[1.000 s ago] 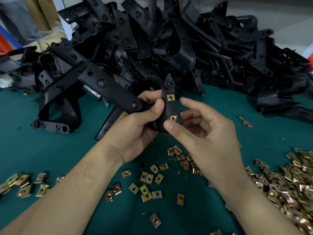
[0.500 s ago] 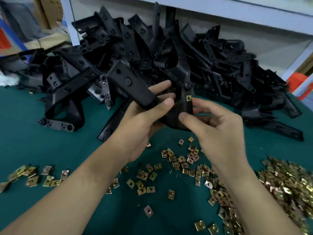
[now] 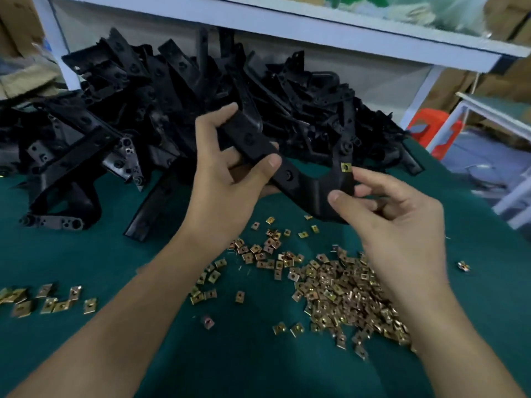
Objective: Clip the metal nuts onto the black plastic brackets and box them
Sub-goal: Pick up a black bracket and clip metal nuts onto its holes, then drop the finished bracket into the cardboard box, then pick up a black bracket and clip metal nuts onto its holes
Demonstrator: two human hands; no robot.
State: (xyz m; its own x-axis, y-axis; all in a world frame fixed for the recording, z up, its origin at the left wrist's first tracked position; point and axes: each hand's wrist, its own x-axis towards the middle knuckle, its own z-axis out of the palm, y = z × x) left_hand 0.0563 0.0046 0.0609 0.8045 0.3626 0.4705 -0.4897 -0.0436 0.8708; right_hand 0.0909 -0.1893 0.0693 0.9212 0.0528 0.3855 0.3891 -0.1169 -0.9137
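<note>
Green table point(image 3: 86, 254): left hand point(image 3: 227, 182) grips the black bracket point(image 3: 298, 182); right hand point(image 3: 396, 222), at three o'clock, pinches its end by the clipped nut point(image 3: 346, 167).

L hand point(image 3: 227, 179) & R hand point(image 3: 393, 225) are both bare, nails cut short & blunt. L forearm point(image 3: 115, 311) & R forearm point(image 3: 448, 340) are bare too, uncovered all the way to the btm frame edge.
</note>
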